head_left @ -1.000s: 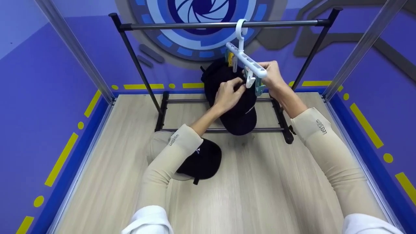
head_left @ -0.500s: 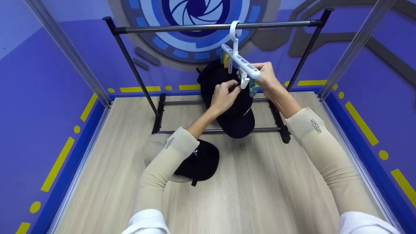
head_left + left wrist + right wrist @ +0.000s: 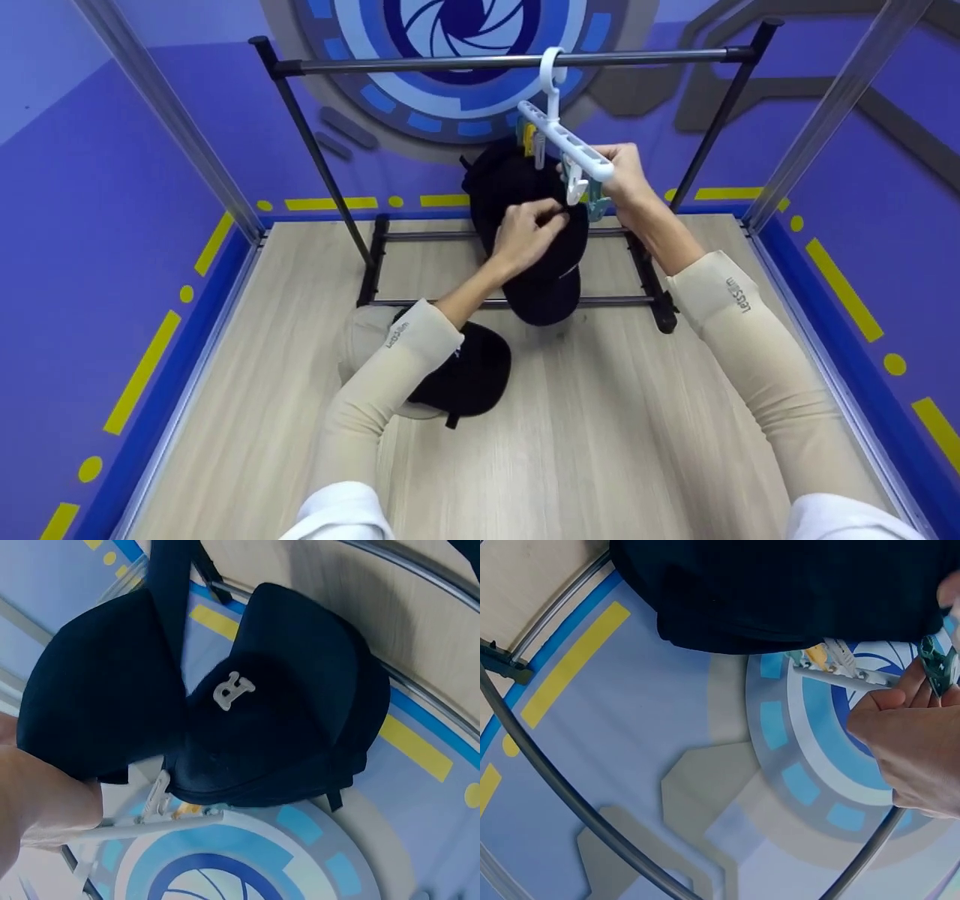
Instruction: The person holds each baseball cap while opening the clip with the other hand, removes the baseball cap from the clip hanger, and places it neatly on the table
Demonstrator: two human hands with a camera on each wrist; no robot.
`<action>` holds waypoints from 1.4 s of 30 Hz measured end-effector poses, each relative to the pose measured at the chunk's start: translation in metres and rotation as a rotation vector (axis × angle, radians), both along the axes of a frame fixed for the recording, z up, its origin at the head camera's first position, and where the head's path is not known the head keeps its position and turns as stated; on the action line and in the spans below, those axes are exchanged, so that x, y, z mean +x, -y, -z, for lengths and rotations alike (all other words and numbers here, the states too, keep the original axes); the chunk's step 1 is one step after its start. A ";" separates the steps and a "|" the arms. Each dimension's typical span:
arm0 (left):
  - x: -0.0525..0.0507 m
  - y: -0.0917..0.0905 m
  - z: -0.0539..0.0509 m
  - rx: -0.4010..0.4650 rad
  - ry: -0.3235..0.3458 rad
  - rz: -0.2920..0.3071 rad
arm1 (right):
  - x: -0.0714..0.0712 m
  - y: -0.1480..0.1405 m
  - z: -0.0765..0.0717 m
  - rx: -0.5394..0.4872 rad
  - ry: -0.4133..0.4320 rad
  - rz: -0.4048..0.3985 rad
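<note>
In the head view my left hand point(image 3: 525, 234) pinches the edge of a black cap point(image 3: 544, 300) below the hanger, its brim pointing down. My right hand point(image 3: 624, 178) is at the near end of the white clip hanger point(image 3: 568, 141). There it pinches a dark green clip point(image 3: 934, 666), as the right wrist view shows. A white clip point(image 3: 575, 186) hangs beside it. Another black cap with a pale letter badge point(image 3: 285, 690) hangs at the hanger's far end, near a yellow clip point(image 3: 529, 139). The held cap partly covers it. The left fingertips are hidden in the left wrist view.
The hanger hooks over the top bar of a black rack point(image 3: 420, 64). On the wooden floor point(image 3: 600, 420), left of centre, lie a black cap point(image 3: 472, 371) and a beige cap point(image 3: 364, 334) partly under it. Blue-purple walls point(image 3: 172, 150) enclose the space.
My left hand has come down slightly with the held cap, and its brim hangs a little lower. The right hand stays at the hanger's near end. The head view has shifted slightly.
</note>
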State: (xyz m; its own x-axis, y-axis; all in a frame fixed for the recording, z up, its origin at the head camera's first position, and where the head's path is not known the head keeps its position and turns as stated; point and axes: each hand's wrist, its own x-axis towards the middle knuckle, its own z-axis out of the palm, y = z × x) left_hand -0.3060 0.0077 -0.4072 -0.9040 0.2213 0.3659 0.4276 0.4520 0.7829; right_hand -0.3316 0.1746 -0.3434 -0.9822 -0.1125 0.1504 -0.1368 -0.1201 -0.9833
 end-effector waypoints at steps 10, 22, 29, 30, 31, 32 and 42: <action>0.000 0.004 0.007 0.011 -0.009 -0.009 | 0.001 -0.012 -0.001 0.143 -0.006 -0.077; 0.008 0.001 0.006 -0.083 0.081 -0.059 | 0.003 -0.034 0.018 0.183 -0.186 -0.198; 0.011 0.004 0.002 -0.111 0.047 -0.068 | 0.004 -0.037 0.016 0.181 -0.220 -0.249; 0.012 0.004 0.002 -0.113 0.041 -0.065 | 0.004 -0.038 0.016 0.215 -0.212 -0.233; 0.012 0.004 0.002 -0.115 0.036 -0.062 | 0.005 -0.040 0.015 0.264 -0.201 -0.208; 0.013 0.004 0.002 -0.117 0.031 -0.060 | 0.005 -0.041 0.015 0.310 -0.185 -0.184; 0.022 0.005 0.003 -0.153 0.032 -0.052 | 0.009 -0.052 0.022 0.591 -0.171 -0.112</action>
State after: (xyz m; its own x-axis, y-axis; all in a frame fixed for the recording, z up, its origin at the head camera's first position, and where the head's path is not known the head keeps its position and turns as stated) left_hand -0.2844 0.0030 -0.4106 -0.9262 0.2244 0.3028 0.3765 0.5878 0.7161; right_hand -0.3225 0.2271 -0.3659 -0.9272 -0.3258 0.1851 -0.3160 0.4145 -0.8534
